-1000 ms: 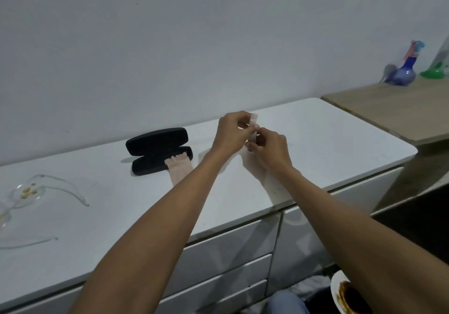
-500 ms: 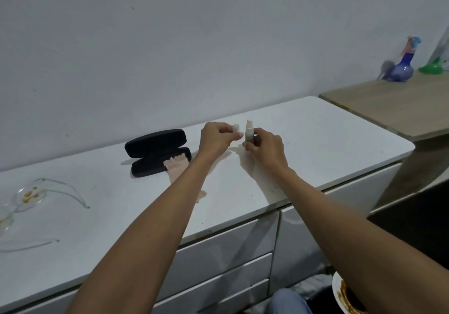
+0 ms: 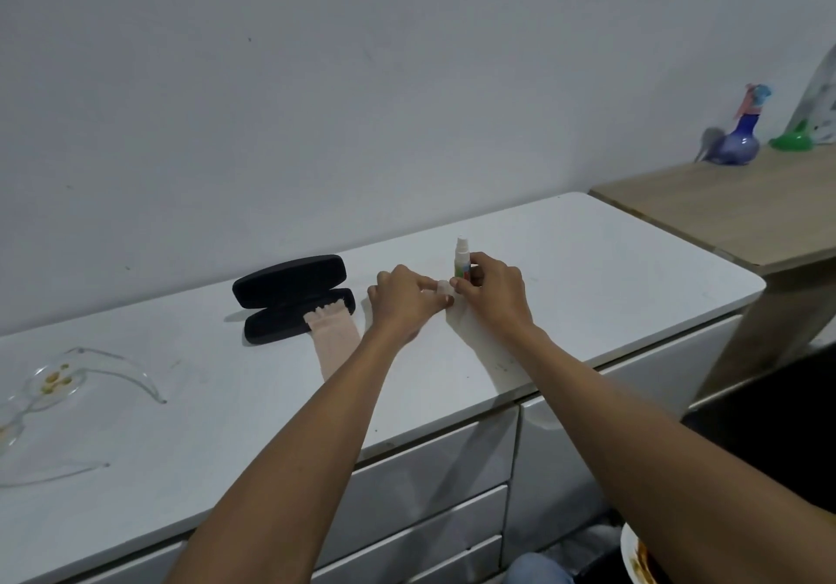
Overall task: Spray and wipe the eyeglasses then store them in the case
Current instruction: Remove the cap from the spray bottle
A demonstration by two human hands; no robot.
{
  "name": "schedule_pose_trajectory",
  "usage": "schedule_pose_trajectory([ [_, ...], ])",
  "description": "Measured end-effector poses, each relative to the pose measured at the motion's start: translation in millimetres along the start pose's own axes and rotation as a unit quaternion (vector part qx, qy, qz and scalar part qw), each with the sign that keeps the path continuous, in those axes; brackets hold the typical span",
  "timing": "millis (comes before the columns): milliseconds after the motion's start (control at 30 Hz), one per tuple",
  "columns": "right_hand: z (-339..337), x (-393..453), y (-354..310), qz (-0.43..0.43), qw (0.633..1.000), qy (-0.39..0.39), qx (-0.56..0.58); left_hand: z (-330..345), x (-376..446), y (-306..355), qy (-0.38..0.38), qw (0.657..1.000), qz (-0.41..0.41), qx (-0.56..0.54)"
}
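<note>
Head view showed a long white counter [image 3: 588,267] by the wall. The clear glasses [image 3: 54,382] lay on it at the far left, well apart from both hands. The black case [image 3: 289,283] sat open between the glasses and the hands, its long side running left to right. A pink cloth [image 3: 337,339] hung out of the case toward the front edge. The left hand [image 3: 402,303] was just right of the case, and its fingers were curled and pinched a small clear cap [image 3: 444,287]. The right hand [image 3: 493,298] was touching it, or nearly so, and held a little spray bottle [image 3: 461,260] with curled fingers. The bottle stood straight up, with its bare white tip at the top. To spray, I think the bottle had to go a long way left, past the case. The left hand was nearer the glasses, so it looked best for picking them up once the cap was put down.
</note>
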State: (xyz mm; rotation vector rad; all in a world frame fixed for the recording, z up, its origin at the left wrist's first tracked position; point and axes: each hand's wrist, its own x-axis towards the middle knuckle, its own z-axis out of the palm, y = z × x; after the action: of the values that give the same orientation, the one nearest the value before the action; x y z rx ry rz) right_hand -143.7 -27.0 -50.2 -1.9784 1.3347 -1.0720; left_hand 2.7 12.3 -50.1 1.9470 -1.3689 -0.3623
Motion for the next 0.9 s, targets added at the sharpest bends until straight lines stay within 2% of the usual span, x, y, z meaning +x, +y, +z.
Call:
schedule_pose_trajectory([
  [167,3,-2,-1,-0.001,1.000,0.010,0.002,6,3,-6,0.013,0.997,0.041,0.062],
  [367,2,-2,-3,0.007,1.000,0.005,0.001,5,3,-6,0.002,0.996,0.046,0.074],
  [433,0,1,-4,0.015,1.000,0.000,0.006,1,1,-7,-0.015,0.997,0.045,0.061],
  [533,-4,4,-10,-0.005,1.000,0.013,0.001,-15,1,-10,-0.017,0.998,0.043,-0.034],
  [733,3,6,-64,-0.101,0.992,0.070,0.031,-81,1,-10,0.110,0.984,0.132,-0.045],
  [900,37,-3,-136,-0.164,0.979,0.056,0.102,-154,-10,-28,0.183,0.973,0.142,-0.009],
])
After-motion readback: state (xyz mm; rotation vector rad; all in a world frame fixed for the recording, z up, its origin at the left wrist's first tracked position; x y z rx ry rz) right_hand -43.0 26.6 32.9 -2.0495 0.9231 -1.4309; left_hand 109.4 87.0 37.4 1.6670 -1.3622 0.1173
